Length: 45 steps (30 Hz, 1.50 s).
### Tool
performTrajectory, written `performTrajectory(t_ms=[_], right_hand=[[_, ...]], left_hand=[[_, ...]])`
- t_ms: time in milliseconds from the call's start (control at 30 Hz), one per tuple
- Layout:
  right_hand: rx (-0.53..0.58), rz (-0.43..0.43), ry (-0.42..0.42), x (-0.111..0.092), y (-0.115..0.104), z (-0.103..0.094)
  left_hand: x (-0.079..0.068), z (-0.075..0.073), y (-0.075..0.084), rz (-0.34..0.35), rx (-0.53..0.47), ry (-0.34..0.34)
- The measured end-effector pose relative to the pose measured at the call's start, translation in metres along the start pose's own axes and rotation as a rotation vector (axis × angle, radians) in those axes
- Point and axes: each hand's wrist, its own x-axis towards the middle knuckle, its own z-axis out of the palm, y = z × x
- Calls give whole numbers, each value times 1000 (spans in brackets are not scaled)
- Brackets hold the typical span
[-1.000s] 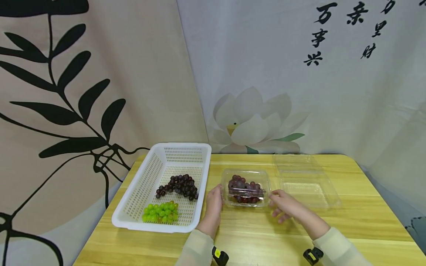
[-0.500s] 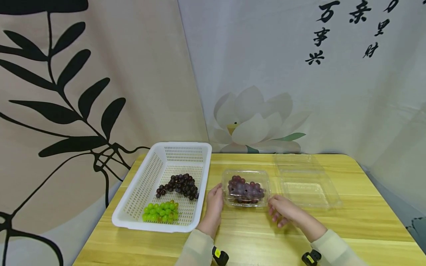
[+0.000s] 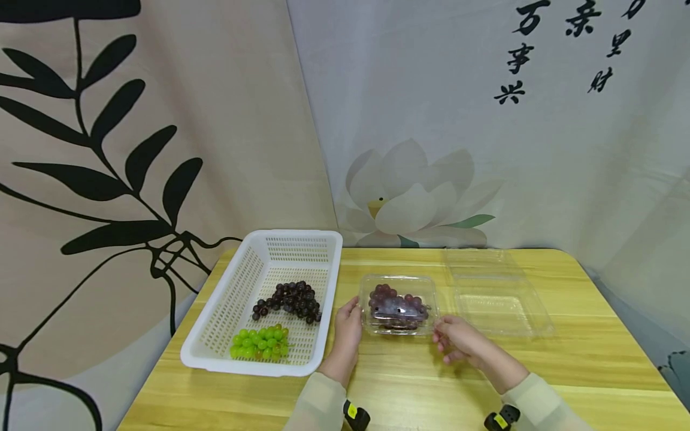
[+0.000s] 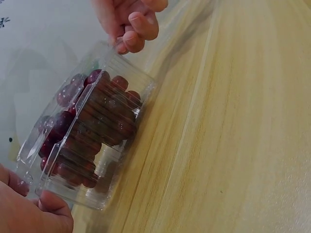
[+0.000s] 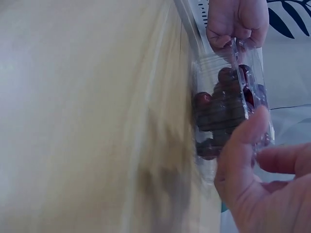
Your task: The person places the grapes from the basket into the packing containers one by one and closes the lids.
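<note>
A clear plastic clamshell box point(image 3: 369, 327) sits on the table with dark red grapes point(image 3: 398, 306) inside and its lid down over them. My left hand point(image 3: 346, 332) pinches the rim on the box's left side, thumb and fingers meeting there in the left wrist view. At the front right corner, my right hand point(image 3: 459, 338) has thumb and forefinger around the rim, its other fingers curled below. From the right wrist camera, the lid edge point(image 5: 241, 80) runs along the box between both hands.
A white perforated basket point(image 3: 215, 287) stands left, holding black grapes point(image 3: 293, 300) and green grapes point(image 3: 261, 342). A second clear clamshell box point(image 3: 496, 311) lies opened, without fruit, on the right of the wooden table point(image 3: 409, 389). A printed curtain point(image 3: 242, 120) hangs behind.
My right hand has shifted slightly left and down along the box's front right corner. Reflections on the lid have changed. My left hand stays nearly where it was.
</note>
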Motion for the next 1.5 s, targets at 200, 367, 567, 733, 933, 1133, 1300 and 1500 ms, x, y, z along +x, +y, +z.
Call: performTrajectory(t_ms=[200,367,567,733,933,1133,1300,1500], right_hand=[[7,14,63,5,2,2],[-37,22,79,-1,-3,3],[-289,-18,65,-19,-23,-7],[-388,-97,104,-15,-40,-16],[-382,-130,151,8,-40,-16],[-346,-106,200,31,-35,-11],[-328,-97,216,39,-31,-8],[-311,-117,266,44,-27,-7]], left_hand=[[3,-1,-3,-9,8,6],[4,0,-4,-14,18,29],[5,0,-4,-23,51,58],[3,-1,-2,-28,61,59],[2,-2,-2,-26,56,49],[3,1,-4,-18,58,68],[4,2,-4,-14,46,63],[3,2,-4,-24,43,46]])
